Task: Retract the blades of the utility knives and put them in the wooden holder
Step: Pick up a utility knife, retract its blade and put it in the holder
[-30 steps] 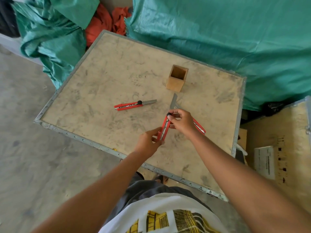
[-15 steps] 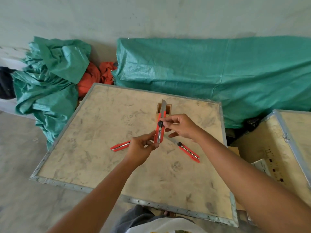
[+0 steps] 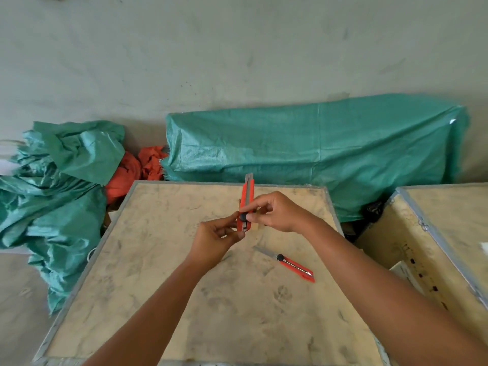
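Note:
I hold a red utility knife (image 3: 247, 199) upright above the table. My left hand (image 3: 214, 240) pinches its lower end. My right hand (image 3: 276, 211) grips the body, with fingertips at the black slider (image 3: 243, 216) low on the handle. Only a short grey blade stub shows at the top. The wooden holder (image 3: 255, 228) stands right behind the knife and my hands, mostly hidden. A second red knife (image 3: 295, 266) lies on the table to the right, its blade extended toward the upper left. A third knife is hidden behind my left hand.
The work surface is a plywood crate top (image 3: 158, 273) with a metal rim. Another open crate (image 3: 446, 228) stands close on the right. Green tarpaulins (image 3: 311, 143) and an orange cloth (image 3: 137, 167) lie along the wall behind and to the left.
The slider has gone from the top of the handle to near its bottom, and the long blade has drawn in to a stub. My head has tilted up, showing more wall.

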### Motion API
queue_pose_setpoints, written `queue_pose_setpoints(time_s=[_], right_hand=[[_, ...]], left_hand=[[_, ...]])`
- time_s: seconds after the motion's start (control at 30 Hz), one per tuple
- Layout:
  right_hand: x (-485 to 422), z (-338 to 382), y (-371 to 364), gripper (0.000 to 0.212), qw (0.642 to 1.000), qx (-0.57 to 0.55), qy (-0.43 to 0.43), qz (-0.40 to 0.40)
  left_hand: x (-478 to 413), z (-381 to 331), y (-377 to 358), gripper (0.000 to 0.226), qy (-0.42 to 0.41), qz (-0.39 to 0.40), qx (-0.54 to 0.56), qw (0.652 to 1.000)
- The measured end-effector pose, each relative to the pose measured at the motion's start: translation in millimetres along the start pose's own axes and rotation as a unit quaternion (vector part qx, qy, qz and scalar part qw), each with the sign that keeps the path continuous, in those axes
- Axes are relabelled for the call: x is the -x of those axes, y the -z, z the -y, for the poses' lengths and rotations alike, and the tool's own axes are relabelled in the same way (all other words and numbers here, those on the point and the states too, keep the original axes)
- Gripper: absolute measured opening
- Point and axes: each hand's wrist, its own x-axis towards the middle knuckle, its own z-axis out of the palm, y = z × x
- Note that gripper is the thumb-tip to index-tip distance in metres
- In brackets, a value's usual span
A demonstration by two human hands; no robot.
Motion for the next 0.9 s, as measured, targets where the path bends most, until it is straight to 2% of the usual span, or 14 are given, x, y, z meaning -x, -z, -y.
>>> queue_pose_setpoints(time_s=[0.1,0.2,0.3,0.4,0.47,0.6,0.7,0.77,0.9], right_hand=[[-2,4,-6,0.013,0.999,0.028,0.008,-0.042],[-5,6,-13,0.017,0.998,0.004,0.011,-0.057],[-5,13,-15,0.033,0.999,-0.010,0.004,-0.038],[-10,18,-21,0.017,0.998,0.014,0.007,-0.068],[-12,21,-24,0.020,0.995,0.016,0.010,-0.096],[-16,22,-21,0.031,0.995,-0.017,0.013,-0.093],[-22,17,-21,0.019,0.992,0.009,0.010,-0.123],[-27,14,-20,0.027,0.988,0.005,0.008,-0.157],[-41,3,-9,0.024,0.983,-0.080,-0.012,-0.162]], left_hand=[[-1,-2,6,0.049,-0.002,0.011,0.016,1.000],[-4,-1,15,0.050,-0.003,0.009,0.024,1.000],[-8,0,24,0.050,-0.005,0.011,0.018,1.000],[-11,-1,29,0.050,-0.012,0.020,0.019,1.000],[-14,-1,31,0.050,-0.013,0.020,0.024,0.999],[-25,0,37,0.050,-0.018,0.029,0.026,0.999],[-34,-1,35,0.050,-0.024,0.033,0.011,0.999],[-44,0,33,0.049,-0.022,0.032,0.003,0.999],[-69,6,27,0.053,-0.017,0.034,-0.014,0.999]])
